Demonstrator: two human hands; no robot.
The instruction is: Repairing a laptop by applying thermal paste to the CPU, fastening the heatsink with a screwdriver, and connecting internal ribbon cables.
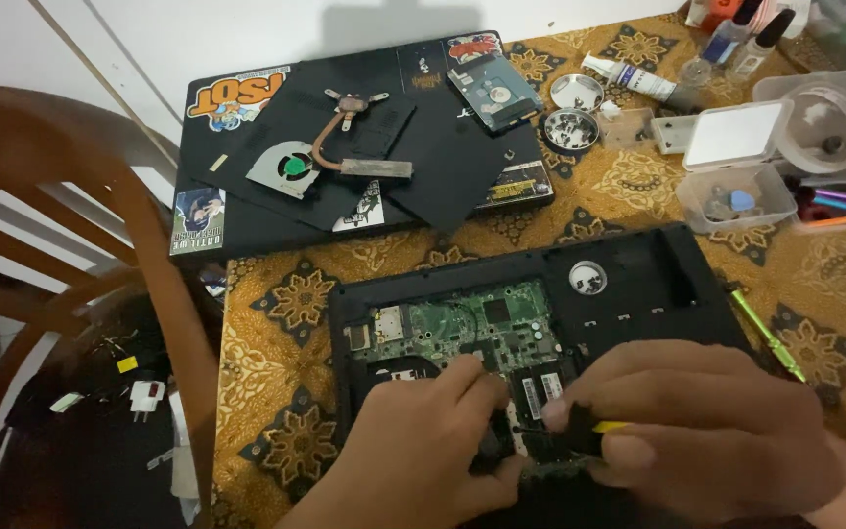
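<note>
An opened black laptop base [638,264] lies on the patterned cloth, its green circuit board [462,328] exposed. My left hand [423,451] rests on the board's near edge, fingers curled around a small dark part. My right hand [707,431] is closed on a small tool with a yellow and black handle [607,428], its tip pointing left toward a memory module [539,394] between the two hands. What the tip touches is hidden.
A second black laptop [247,211] with stickers lies at the back, carrying a cooling fan with copper heat pipe [320,157], loose black covers and a hard drive [494,93]. Small tins of screws [570,127], plastic boxes [736,191], bottles and a green screwdriver [766,333] stand right. A wooden chair [100,235] is left.
</note>
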